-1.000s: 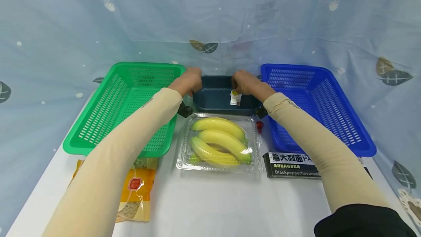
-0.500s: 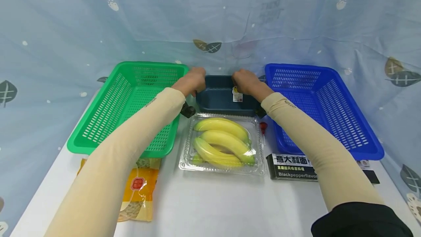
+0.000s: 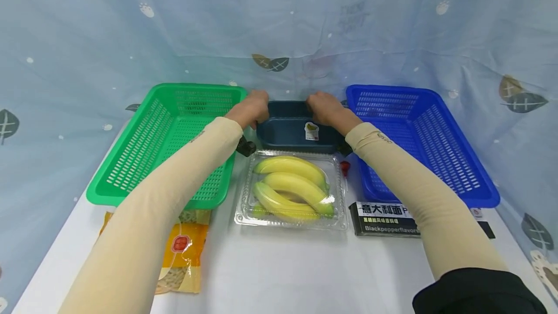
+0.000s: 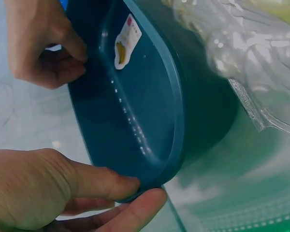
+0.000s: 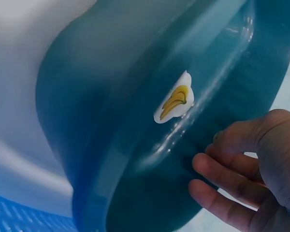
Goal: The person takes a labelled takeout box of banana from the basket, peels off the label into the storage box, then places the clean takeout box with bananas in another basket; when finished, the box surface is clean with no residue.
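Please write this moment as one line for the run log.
left hand: grips dark teal tub left end | right hand: grips right end | tub: between green basket and blue basket

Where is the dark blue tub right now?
Head view: the dark blue tub sits centre-back, between the green basket and blue basket, behind the bananas.

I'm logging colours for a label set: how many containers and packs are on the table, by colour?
Green basket: 1
Blue basket: 1
Dark teal tub: 1
Clear banana pack: 1
Yellow-orange bag: 1
Black pasta box: 1
Total: 6
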A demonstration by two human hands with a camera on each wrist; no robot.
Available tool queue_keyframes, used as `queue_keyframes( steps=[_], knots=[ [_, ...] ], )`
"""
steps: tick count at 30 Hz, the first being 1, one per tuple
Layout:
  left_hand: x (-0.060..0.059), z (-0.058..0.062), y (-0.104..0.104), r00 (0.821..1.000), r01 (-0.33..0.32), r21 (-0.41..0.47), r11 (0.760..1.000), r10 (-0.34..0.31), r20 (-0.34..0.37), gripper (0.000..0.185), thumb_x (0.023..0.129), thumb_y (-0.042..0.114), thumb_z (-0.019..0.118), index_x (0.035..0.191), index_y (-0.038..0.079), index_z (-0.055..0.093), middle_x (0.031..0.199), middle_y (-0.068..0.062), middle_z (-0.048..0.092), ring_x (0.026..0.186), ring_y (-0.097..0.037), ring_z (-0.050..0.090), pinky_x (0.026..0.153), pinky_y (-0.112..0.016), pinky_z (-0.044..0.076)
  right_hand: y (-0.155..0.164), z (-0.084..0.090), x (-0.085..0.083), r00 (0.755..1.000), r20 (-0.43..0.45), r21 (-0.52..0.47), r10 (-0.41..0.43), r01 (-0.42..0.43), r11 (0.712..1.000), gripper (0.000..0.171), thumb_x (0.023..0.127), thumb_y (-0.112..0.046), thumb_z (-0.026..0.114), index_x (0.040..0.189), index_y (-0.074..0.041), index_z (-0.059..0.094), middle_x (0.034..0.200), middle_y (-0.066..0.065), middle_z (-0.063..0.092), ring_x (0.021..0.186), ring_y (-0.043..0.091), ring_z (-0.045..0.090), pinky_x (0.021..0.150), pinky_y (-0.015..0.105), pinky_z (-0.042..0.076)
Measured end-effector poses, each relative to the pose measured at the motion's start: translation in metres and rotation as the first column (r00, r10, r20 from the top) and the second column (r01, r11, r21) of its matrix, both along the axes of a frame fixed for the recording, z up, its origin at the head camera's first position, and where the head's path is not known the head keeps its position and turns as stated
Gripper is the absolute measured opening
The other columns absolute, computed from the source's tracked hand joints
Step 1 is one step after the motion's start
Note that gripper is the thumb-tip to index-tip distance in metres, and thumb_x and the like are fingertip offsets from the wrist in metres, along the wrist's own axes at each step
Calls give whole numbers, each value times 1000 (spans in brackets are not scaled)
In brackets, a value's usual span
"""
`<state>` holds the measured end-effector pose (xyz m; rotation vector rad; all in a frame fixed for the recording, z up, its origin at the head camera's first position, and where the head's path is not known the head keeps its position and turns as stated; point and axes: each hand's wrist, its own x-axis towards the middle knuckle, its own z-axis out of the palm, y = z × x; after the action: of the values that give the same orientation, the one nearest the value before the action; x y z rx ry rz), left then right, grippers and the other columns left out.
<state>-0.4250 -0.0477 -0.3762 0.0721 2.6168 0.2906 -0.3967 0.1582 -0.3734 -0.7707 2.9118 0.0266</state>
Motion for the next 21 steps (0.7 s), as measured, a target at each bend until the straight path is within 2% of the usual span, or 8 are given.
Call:
queue_keyframes(
  steps=[4,5,9,12,14,17,21],
  knots=[
    [-6,-4,-4,1000,10,-7,1000,-10,0,64,85,-7,50,145,5,30,139,-24,33,57,-25,64,43,-36,46,0,2,1,1000,-2,-5,-1,1,1000,19,83,-5,66,101,-2,67,99,13,61,91,31,57,76,43,49],
    [-5,-2,-5,1000,20,-4,1000,-20,10,62,86,-8,49,144,4,32,137,-24,35,54,-23,63,42,-35,45,0,2,1,1000,-3,-12,1,-1,1000,19,82,-5,66,101,-2,67,99,13,61,91,31,57,77,44,49],
    [-13,-9,-8,1000,16,-11,1000,-16,3,55,86,-7,50,139,5,40,133,-21,40,56,-24,61,43,-36,45,0,6,1,1000,-16,-41,13,-14,999,18,81,-4,65,99,-2,68,98,13,63,91,31,58,77,44,49],
    [-9,-5,-6,1000,6,-31,999,-7,-11,48,88,-3,52,134,6,44,129,-19,43,61,-25,60,47,-37,47,0,9,1,999,-24,-60,21,-23,998,18,81,-4,64,98,-3,68,98,13,64,89,30,59,77,43,50],
    [5,12,-3,999,24,-37,999,-25,-27,41,89,0,53,129,6,48,122,-18,47,63,-26,61,49,-37,50,1,12,2,1000,-23,-73,21,-23,997,16,81,-4,63,97,-3,68,97,12,63,88,30,58,76,43,50],
    [31,42,1,997,58,-41,998,-59,-41,32,91,5,52,124,4,50,115,-15,51,71,-26,62,55,-35,53,2,18,6,999,-30,-110,23,-26,994,14,82,-5,63,95,-3,67,95,11,63,86,28,58,76,42,50],
    [47,63,-1,992,108,-1,994,-108,-67,33,92,7,52,124,1,49,117,-17,50,77,-28,62,56,-34,53,6,27,15,997,-53,-183,53,-62,981,11,84,-7,63,93,-3,67,91,10,63,82,26,57,73,40,50]
  ],
)
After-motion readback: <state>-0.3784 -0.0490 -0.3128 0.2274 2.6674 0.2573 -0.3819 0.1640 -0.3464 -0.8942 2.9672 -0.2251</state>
